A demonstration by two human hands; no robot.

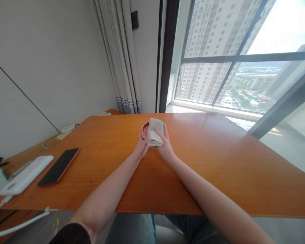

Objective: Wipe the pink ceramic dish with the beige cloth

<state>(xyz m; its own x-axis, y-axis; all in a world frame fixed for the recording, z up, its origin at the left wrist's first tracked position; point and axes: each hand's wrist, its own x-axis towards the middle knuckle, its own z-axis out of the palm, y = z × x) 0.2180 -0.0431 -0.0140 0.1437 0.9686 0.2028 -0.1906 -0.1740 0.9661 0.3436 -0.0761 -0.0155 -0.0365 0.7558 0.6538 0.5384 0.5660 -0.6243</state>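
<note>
Over the middle of the wooden table (112, 135), my left hand (141, 145) grips a small pink bowl (144, 130) by its left and lower side. A folded beige cloth (155, 130) covers the bowl's right part. My right hand (166, 144) is closed on the cloth, with the thumb across its front and the fingers along its right edge, pressing it against the bowl. The bowl is tilted, and I cannot tell whether it touches the tabletop. Cloth and hand hide much of its inside.
On the table's left lie a dark phone (59, 166) and a white power bank (27, 174) with a cable plugged in. A power strip (69, 128) sits by the wall. A white cable (22, 224) hangs near the front left edge. Beyond the table are a curtain (119, 51) and a large window.
</note>
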